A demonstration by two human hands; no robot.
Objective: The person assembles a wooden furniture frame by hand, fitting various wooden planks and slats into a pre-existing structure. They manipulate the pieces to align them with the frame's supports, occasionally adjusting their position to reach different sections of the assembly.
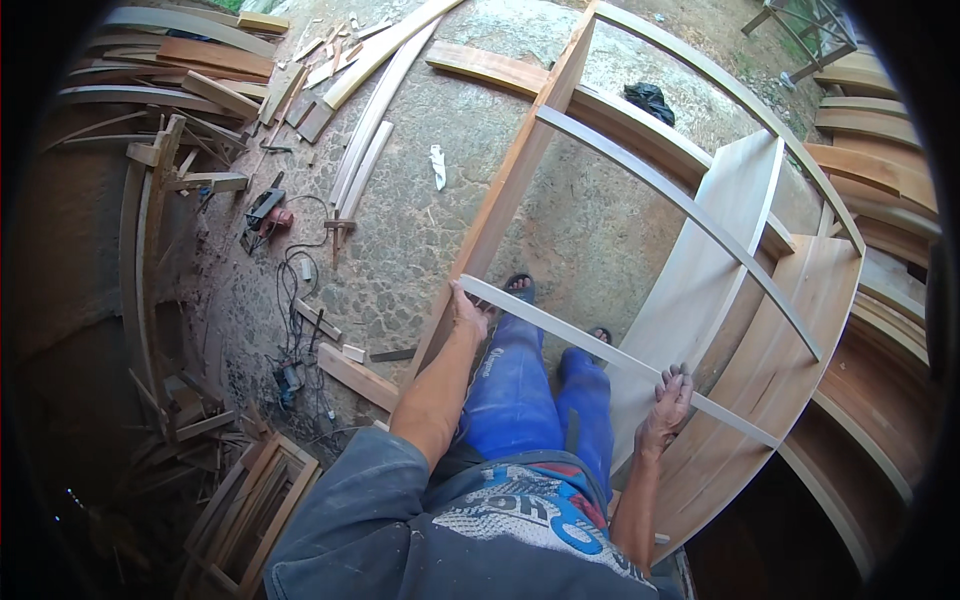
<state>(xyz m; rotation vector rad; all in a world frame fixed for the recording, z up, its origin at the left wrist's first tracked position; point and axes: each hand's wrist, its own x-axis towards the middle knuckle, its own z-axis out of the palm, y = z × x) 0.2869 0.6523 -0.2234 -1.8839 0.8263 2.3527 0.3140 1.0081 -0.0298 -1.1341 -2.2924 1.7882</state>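
Observation:
A narrow, pale wooden strip (560, 328) lies across a large wooden frame, in front of my legs. Its left end meets the edge of the frame's left side board (515, 185), and my left hand (470, 315) is closed around that end. Further along, my right hand (665, 410) grips the same strip from the near side, with fingers curled over it. A second crosspiece (690, 205) spans the frame beyond. Wide planks form the right part, among them a pale board (700, 250) and a browner panel (760, 360). My left fingertips are partly hidden.
A power tool (267, 215) with a trailing cord lies on the rough ground at left. Long boards (385, 110) and offcuts are scattered at the back left. Stacked timber (190, 60) stands behind them. Curved planks (880, 180) line the right side. A black bag (650, 100) sits beyond the frame.

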